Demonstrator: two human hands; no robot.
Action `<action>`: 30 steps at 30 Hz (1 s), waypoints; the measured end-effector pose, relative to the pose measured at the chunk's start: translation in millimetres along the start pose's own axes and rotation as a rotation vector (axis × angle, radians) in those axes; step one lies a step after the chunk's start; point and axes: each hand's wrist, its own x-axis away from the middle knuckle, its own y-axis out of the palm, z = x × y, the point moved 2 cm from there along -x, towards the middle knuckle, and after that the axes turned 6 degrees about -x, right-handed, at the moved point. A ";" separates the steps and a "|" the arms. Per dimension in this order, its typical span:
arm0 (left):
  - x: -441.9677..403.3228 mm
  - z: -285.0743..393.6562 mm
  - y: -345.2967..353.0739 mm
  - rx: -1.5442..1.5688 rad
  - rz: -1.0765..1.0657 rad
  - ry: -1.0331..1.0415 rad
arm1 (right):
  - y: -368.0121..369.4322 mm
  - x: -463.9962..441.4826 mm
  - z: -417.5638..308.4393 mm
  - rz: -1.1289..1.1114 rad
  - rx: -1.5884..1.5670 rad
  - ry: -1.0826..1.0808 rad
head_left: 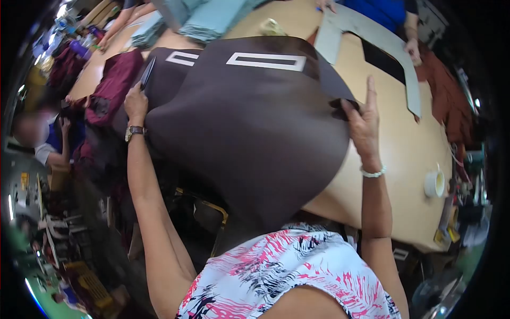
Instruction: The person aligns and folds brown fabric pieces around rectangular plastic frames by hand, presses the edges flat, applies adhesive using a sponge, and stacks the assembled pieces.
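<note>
A large dark brown fabric panel (255,122) is stretched between my two hands, its lower part hanging over the table's near edge. Near its top sits a pale rectangular frame-shaped patch (266,61). My left hand (136,102) is closed on the panel's left edge; a dark, narrow, shiny shape rises from the fingers, and I cannot tell whether it is a tool or a fold. On the right edge, my right hand (364,125) pinches the cloth, index finger pointing up. Another dark piece with a similar pale patch (182,58) lies behind at the left.
Stacks of grey-blue fabric (215,21) lie at the table's far side. Maroon cloth (114,87) is at the left. Across the table, a person in blue handles a pale U-shaped piece (366,29). A white cup (434,183) stands at the right, near reddish-brown cloth (446,90).
</note>
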 end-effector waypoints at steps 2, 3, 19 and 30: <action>11.1 19.2 3.5 -0.054 -0.127 -0.043 | -50.5 21.5 1.6 -0.009 -0.106 0.204; 14.4 29.5 -0.8 -0.055 -0.102 -0.051 | -78.3 29.9 9.6 -0.021 -0.110 0.283; 117.0 433.7 -93.8 0.705 -0.360 1.016 | -218.4 147.8 34.5 0.613 0.153 0.495; 181.4 438.6 -95.7 0.458 -0.508 0.955 | -235.7 198.7 22.6 0.646 0.088 0.328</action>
